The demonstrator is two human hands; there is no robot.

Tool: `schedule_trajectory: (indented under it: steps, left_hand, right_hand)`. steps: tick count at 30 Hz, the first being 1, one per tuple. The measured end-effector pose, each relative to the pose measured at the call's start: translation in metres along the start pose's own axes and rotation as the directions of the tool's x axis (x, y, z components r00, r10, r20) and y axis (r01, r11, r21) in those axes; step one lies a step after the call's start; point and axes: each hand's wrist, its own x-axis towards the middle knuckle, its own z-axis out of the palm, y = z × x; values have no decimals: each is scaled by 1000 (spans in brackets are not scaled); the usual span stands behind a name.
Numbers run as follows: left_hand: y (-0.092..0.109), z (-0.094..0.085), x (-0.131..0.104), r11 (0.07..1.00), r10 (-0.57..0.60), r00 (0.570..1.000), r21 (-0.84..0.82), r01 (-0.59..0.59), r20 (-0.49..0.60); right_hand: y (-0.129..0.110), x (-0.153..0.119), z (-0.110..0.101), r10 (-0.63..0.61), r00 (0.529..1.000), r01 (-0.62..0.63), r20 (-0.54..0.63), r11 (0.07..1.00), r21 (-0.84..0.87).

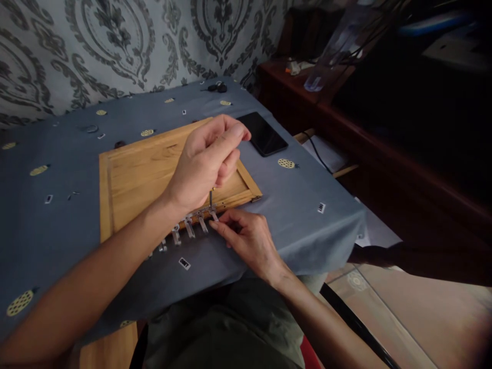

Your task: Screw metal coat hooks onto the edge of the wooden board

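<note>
My left hand (213, 159) is closed above the front edge of a wooden framed panel (146, 171). A thin screwdriver (211, 199) points down out of the fist, its handle hidden by the fingers. The shaft's tip meets a small metal bracket (214, 213) at the panel's edge. My right hand (248, 236) pinches the outer end of that same bracket between thumb and fingers. Several similar metal brackets (189, 227) stand in a row along the edge to the left, jutting out over the cloth; my left forearm partly covers the panel beside them.
The panel lies on a table with a blue pineapple-print tablecloth (319, 236). A black phone (263, 133) lies behind the panel's right side. Keys (217, 87) are at the back, and tiny loose pieces (73, 195) at left. A dark wooden cabinet (284, 82) with a clear bottle (315, 82) stands right.
</note>
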Motion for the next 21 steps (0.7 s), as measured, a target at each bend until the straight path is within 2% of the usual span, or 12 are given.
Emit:
schedule_trajectory:
  steps: [7,10,12,16,19,21]
  left_hand:
    - [10,-10,5,986,-165,975,-9,168,151]
    - [9,-14,7,981,-184,955,-20,194,232]
    - [9,-16,6,983,-170,955,-25,181,242]
    - [8,-15,1,993,-117,983,25,115,140]
    - [8,-9,-5,996,-46,999,73,48,-22]
    - [8,-5,-9,998,-13,992,62,20,-125]
  right_hand:
    - [1,-1,0,10,1000,-10,6,1000,7]
    - [1,-1,1,6,1000,-6,9,1000,6]
    - [2,-1,1,3,1000,-4,12,1000,4]
    - [2,0,1,9,1000,-9,8,1000,-22]
    - [2,1,1,16,1000,-16,13,1000,-19]
    - [1,1,1,25,1000,-25,16,1000,-12]
